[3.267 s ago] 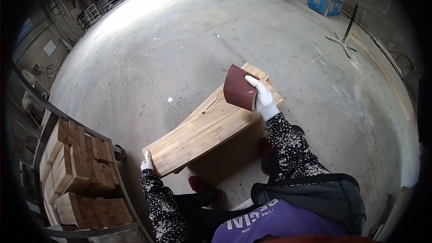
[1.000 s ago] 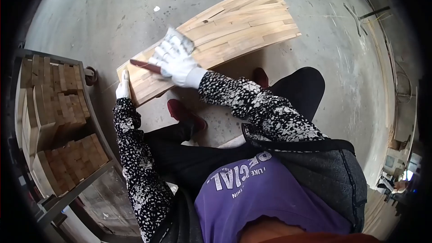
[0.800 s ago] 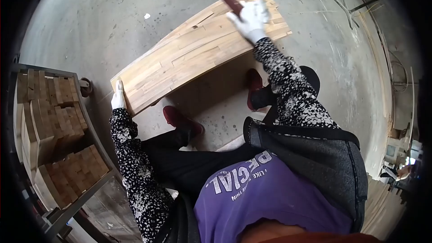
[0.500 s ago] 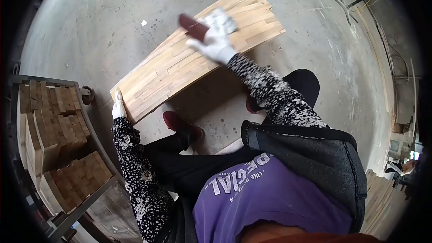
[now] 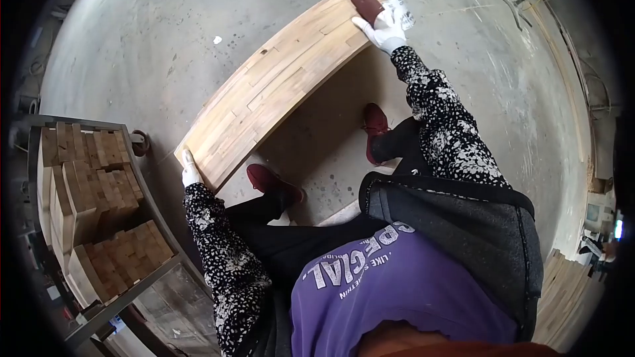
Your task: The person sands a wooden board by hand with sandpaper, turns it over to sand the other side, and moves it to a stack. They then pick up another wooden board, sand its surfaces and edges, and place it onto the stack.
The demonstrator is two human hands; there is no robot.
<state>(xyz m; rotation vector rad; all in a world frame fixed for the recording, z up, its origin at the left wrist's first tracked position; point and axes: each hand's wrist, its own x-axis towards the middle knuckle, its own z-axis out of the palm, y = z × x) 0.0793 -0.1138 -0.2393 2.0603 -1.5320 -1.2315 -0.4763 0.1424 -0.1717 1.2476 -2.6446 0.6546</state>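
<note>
A long panel of joined wood strips point(image 5: 271, 79) slants up to the right above the floor. My left hand point(image 5: 190, 168), in a white glove, grips its lower left end, thumb on the top face. At the upper right end, my gloved right hand point(image 5: 387, 34) holds a dark red sanding block point(image 5: 366, 4), which overlaps the panel's end. A crumpled white and grey cloth point(image 5: 399, 13) shows beside the block, at the same hand.
A metal-framed cart point(image 5: 151, 210) with stacks of wood blocks point(image 5: 122, 261) stands at the left, a caster near its top corner. My red shoes point(image 5: 268, 182) are below the panel. A metal stand point(image 5: 516, 5) is at the upper right, wood strips point(image 5: 562, 291) at the lower right.
My right hand has moved up and right along the panel to its far end with the block and cloth. My left hand still grips the near end, which appears slightly lower and further right.
</note>
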